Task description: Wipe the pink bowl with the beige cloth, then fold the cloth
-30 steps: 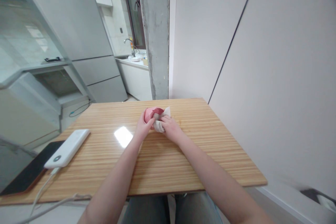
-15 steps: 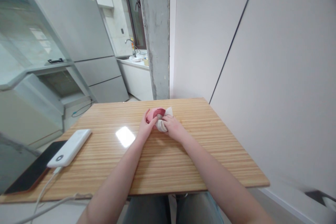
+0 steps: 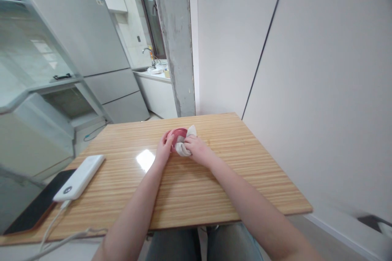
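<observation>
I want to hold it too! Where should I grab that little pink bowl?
Take the pink bowl by its outer wall from the left, where the left hand already cups it. Its mouth is tilted toward the right hand, which presses a white cloth in.

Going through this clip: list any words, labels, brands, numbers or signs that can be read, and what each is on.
No text can be read.
Fridge: a small brand mark on the upper door and a sticker with a blue band at its top right, both too small and blurred to read.
Power bank: a round mark near its end, no legible text.
Pink cup and cloth in the hands: no print visible.
</observation>
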Demonstrator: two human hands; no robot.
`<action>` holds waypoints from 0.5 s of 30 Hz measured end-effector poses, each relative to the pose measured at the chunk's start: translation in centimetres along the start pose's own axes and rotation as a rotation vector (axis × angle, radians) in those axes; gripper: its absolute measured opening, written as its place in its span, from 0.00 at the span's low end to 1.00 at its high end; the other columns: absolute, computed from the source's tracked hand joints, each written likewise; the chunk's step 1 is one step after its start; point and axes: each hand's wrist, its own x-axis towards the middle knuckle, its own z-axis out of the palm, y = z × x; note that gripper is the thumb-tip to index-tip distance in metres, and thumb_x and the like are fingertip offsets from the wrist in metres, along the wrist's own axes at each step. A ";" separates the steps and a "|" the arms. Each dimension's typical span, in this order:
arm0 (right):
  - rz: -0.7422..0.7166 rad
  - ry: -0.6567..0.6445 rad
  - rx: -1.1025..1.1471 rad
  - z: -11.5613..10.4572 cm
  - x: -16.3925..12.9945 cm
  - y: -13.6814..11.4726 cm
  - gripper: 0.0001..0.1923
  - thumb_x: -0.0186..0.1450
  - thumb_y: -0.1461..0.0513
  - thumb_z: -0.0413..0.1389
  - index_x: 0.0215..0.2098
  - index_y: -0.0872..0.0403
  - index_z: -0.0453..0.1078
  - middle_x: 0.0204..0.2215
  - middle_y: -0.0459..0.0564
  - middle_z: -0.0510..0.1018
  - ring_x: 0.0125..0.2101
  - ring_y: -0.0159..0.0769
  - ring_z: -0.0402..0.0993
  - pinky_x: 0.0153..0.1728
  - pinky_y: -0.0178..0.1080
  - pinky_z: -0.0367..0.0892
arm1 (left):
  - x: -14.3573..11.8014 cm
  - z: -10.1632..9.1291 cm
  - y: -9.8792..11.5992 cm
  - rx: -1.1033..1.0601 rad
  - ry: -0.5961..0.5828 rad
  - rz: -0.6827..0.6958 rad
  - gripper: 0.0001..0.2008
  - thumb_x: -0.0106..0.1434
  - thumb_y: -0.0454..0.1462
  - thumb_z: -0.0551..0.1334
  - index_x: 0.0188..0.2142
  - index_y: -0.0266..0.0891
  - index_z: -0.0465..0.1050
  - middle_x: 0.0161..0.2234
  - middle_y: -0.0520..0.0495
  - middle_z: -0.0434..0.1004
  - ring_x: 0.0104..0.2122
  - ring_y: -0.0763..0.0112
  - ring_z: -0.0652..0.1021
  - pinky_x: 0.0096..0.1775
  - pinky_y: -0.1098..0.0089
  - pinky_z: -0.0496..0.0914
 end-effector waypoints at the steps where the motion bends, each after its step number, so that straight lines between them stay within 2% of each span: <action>1: 0.003 -0.005 -0.018 -0.1 -0.1 0.0 0.02 0.61 0.65 0.56 0.34 0.54 0.70 0.38 0.49 0.73 0.43 0.37 0.63 0.41 0.38 0.59 | 0.0 -0.1 0.1 0.015 -0.004 0.008 0.25 0.56 0.48 0.59 0.49 0.36 0.70 0.36 0.45 0.78 0.33 0.66 0.77 0.36 0.67 0.71; 3: 0.014 -0.012 -0.058 0.0 -0.4 -0.1 0.03 0.64 0.65 0.54 0.36 0.54 0.69 0.40 0.49 0.72 0.44 0.37 0.63 0.42 0.40 0.58 | 0.0 -0.5 0.2 0.057 -0.033 0.063 0.24 0.55 0.47 0.61 0.49 0.37 0.71 0.40 0.44 0.78 0.40 0.63 0.77 0.42 0.65 0.70; 6: 0.025 -0.023 -0.101 0.2 -0.6 -0.5 0.06 0.66 0.65 0.51 0.38 0.53 0.69 0.42 0.50 0.72 0.45 0.38 0.63 0.41 0.41 0.56 | 0.0 -1.0 0.3 0.094 -0.141 0.149 0.21 0.54 0.45 0.63 0.46 0.39 0.73 0.47 0.43 0.75 0.49 0.60 0.73 0.52 0.62 0.64; 9: 0.003 -0.065 -0.111 0.4 -0.5 -0.7 0.06 0.67 0.64 0.50 0.35 0.53 0.70 0.38 0.49 0.73 0.43 0.38 0.63 0.39 0.41 0.56 | -0.3 -1.1 0.5 0.032 -0.106 0.115 0.22 0.55 0.46 0.62 0.48 0.40 0.71 0.45 0.43 0.76 0.45 0.61 0.75 0.50 0.61 0.67; 12: 0.013 -0.062 -0.106 0.3 -0.2 -0.8 0.08 0.67 0.63 0.50 0.35 0.53 0.71 0.35 0.50 0.74 0.42 0.38 0.63 0.39 0.42 0.56 | -1.0 -0.4 0.9 -0.067 -0.030 0.053 0.32 0.56 0.46 0.62 0.59 0.41 0.60 0.41 0.44 0.76 0.36 0.64 0.77 0.41 0.63 0.71; 13: 0.028 -0.040 -0.104 0.3 -0.1 -0.9 0.08 0.67 0.63 0.49 0.36 0.53 0.71 0.36 0.50 0.74 0.43 0.39 0.62 0.40 0.42 0.56 | -1.3 0.0 1.1 -0.097 -0.015 0.059 0.36 0.55 0.46 0.63 0.61 0.41 0.55 0.40 0.44 0.75 0.36 0.65 0.77 0.41 0.64 0.72; 15: 0.070 0.013 -0.096 0.4 -0.1 -1.0 0.08 0.67 0.63 0.49 0.38 0.53 0.71 0.38 0.52 0.74 0.44 0.40 0.61 0.41 0.43 0.56 | -1.9 0.8 1.5 -0.151 0.017 0.128 0.42 0.52 0.43 0.66 0.63 0.42 0.49 0.44 0.43 0.73 0.41 0.64 0.76 0.45 0.64 0.71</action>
